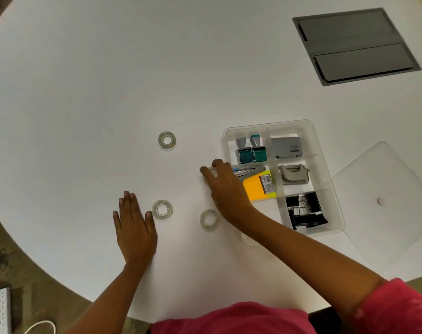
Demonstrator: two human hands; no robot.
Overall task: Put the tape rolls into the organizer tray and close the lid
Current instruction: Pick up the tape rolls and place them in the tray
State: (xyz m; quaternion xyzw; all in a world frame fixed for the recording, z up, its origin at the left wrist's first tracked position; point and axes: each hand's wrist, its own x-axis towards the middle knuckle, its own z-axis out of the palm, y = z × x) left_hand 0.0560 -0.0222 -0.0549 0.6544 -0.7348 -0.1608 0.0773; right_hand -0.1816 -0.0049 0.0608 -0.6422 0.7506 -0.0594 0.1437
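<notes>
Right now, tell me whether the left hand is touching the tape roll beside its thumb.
Cannot tell. In the head view the left hand lies flat, its thumb tip right at the edge of the tape roll, with no plain gap or contact visible.

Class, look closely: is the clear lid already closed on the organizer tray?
No, the lid lies flat on the table beside the open tray.

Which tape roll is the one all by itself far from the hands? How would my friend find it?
Start at the clear organizer tray on the white table, then look left from its far end. There lies a clear tape roll, flat on the table. The other two visible rolls sit nearer the person, close to the hands; this one is alone and farthest away.
</notes>
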